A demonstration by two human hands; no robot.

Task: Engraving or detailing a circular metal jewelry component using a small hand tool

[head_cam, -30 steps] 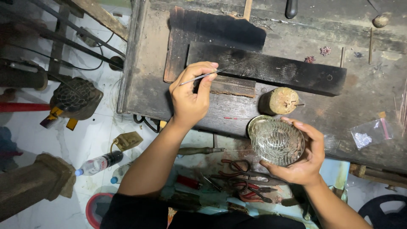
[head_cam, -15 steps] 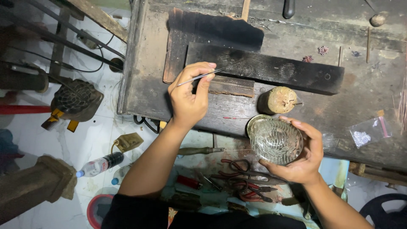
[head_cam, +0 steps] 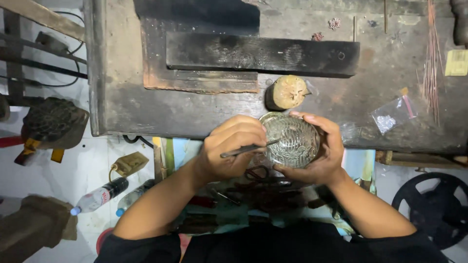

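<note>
The left hand [head_cam: 229, 156] is closed around thin metal tweezers [head_cam: 248, 148], fingers pinched together on the shaft, the dark slender tips reaching across onto a round filigree bowl [head_cam: 292, 139]. The right hand [head_cam: 321, 156] cups that bowl from below and from the side, fingers curled over its far rim and thumb under its near edge, so it is clamped firmly. The bowl is silvery, lacy openwork wire, shallow and circular, and it is held just off the near edge of the workbench [head_cam: 195, 109], a scarred, soot-dark wooden slab. Just beyond the bowl, on the bench, stands a short pale wooden stump [head_cam: 286, 91] with a rough cut top. Farther back on the bench lies a long charred black block [head_cam: 258, 53]. Towards the bench's right end lies a small clear plastic bag [head_cam: 392, 114], and beside it thin coppery wires [head_cam: 431, 58].
</note>
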